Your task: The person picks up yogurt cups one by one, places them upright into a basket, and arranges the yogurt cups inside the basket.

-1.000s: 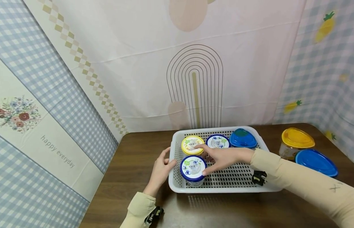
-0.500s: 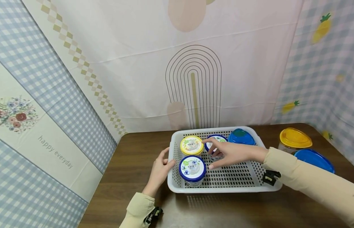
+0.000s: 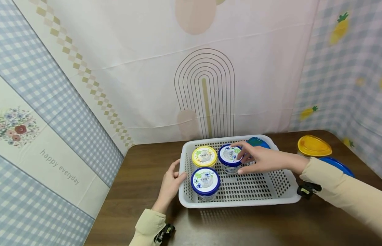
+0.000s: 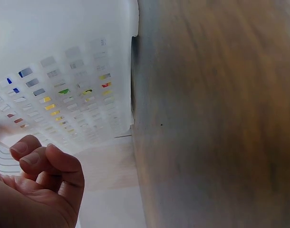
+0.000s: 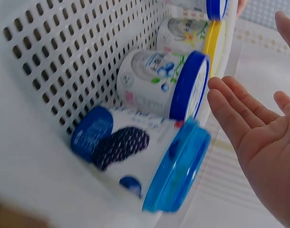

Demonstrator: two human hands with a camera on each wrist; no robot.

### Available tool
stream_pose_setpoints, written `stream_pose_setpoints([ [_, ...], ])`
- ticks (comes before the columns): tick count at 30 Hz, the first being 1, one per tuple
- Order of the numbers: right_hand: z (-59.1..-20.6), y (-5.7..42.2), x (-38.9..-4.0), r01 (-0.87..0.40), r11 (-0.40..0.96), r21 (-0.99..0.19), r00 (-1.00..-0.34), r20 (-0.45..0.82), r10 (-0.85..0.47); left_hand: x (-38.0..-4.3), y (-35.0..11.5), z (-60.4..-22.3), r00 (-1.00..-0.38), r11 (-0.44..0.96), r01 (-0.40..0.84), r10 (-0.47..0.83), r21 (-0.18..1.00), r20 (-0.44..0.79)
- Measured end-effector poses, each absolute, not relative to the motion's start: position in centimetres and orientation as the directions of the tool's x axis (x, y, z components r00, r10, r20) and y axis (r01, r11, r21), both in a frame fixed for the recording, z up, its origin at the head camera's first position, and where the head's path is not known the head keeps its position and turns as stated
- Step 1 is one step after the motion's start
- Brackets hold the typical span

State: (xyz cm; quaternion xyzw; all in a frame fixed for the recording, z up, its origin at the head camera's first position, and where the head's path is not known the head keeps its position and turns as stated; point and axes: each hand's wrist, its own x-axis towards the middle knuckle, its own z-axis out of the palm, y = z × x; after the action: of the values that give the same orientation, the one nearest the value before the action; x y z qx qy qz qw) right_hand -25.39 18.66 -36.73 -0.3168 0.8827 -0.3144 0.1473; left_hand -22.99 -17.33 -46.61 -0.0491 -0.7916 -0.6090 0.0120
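Note:
My left hand [image 3: 171, 181] holds the left rim of a white perforated plastic basket [image 3: 240, 204], its thumb over the rim. Its other fingers curl beside the outer wall in the left wrist view. My right hand [image 3: 260, 158] hovers over the basket with fingers spread, beside the rear blue-lidded tub [image 3: 230, 155] with blueberry pictures. In the right wrist view its fingertips stand by that tub's lid, the palm bare. A yellow-lidded tub [image 3: 204, 157] stands to the left, with another blue-lidded tub [image 3: 205, 182] in front. A tub with a bright blue lid [image 5: 178, 166] is partly hidden behind my right hand in the head view.
On the brown wooden table [image 3: 132, 191], right of the basket, stand a container with a yellow lid [image 3: 314, 146] and a blue lid [image 3: 338, 165] partly covered by my right sleeve. A patterned cloth [image 3: 147, 85] hangs behind the table.
My right hand has drawn away from the front blue-lidded and yellow-lidded tubs, moving right to the rear blue-lidded tub, which now sits closer to the yellow one. My left hand stays on the rim.

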Motion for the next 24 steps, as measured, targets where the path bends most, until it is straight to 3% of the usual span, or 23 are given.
stream_pose_setpoints([
  [24,-35.5,28.2,-23.3,-0.418,0.689,-0.593,-0.885,0.094,-0.456,-23.0,-17.5,-46.7,-0.993,0.244,0.109,0.069,0.964,0.095],
])
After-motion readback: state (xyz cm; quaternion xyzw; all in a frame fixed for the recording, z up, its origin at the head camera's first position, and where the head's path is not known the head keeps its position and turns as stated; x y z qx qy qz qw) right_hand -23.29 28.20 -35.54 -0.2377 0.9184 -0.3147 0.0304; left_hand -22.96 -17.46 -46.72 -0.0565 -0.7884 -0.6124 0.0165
